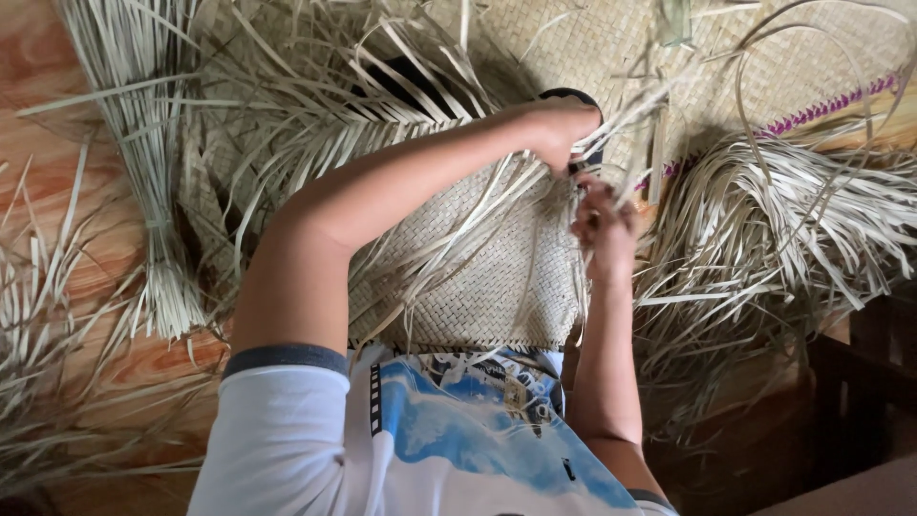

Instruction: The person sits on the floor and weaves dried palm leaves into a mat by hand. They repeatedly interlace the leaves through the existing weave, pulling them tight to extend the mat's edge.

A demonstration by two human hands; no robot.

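A partly woven mat (478, 277) of pale dried leaf strips lies in front of me, with loose strip ends fanning out from its edges. My left hand (562, 129) reaches across the mat to its far right corner and is closed on a few loose strips (640, 105) there. Just below it, my right hand (604, 227) pinches strips at the mat's right edge. The two hands are almost touching. The fingertips of both are partly hidden among the strips.
A larger finished mat (573, 43) with a purple woven edge (821, 110) lies beyond. A tied bundle of strips (143, 143) rests on the wooden floor (48, 76) at left. A loose pile of strips (802, 210) lies at right, and dark wooden furniture (860, 382) stands at lower right.
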